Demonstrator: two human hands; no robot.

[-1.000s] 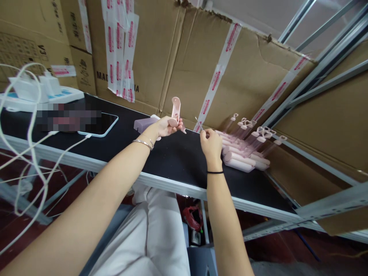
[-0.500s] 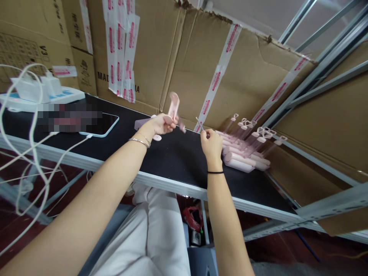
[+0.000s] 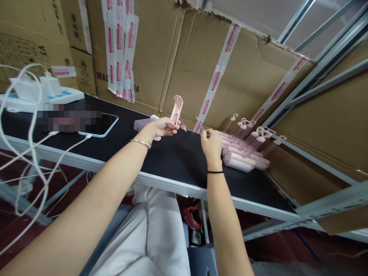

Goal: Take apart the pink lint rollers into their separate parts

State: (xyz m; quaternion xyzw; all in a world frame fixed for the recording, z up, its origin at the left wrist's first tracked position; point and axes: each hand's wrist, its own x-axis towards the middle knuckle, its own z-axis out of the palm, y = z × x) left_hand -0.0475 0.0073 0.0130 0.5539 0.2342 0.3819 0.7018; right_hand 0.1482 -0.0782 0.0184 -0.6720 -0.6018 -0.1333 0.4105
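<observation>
My left hand (image 3: 166, 127) is closed around a pink curved plastic piece (image 3: 177, 109) with a rounded upper end, held above the black tabletop. Beside its fingertips is a small pink part (image 3: 183, 125), and I cannot tell whether the hand holds that too. Behind the left wrist, partly hidden, lies a pale purple and pink object (image 3: 141, 123). My right hand (image 3: 211, 142) is closed, pinching a thin light stick (image 3: 200, 124) that points up and left. Just right of this hand lie several pink cylinders (image 3: 239, 161) with clear tubes and loop-shaped tops.
The black tabletop (image 3: 172, 165) has a metal front edge. Cardboard (image 3: 201, 57) with tape stands along its back. At the left are a phone (image 3: 103, 124), a power strip (image 3: 69, 94) and white cables (image 3: 34, 145). A metal shelf frame (image 3: 324, 76) rises at the right.
The pink curved piece has tipped slightly to the right and its blur is gone. The small pink part beside the left fingers sits a little differently. My right hand has barely moved.
</observation>
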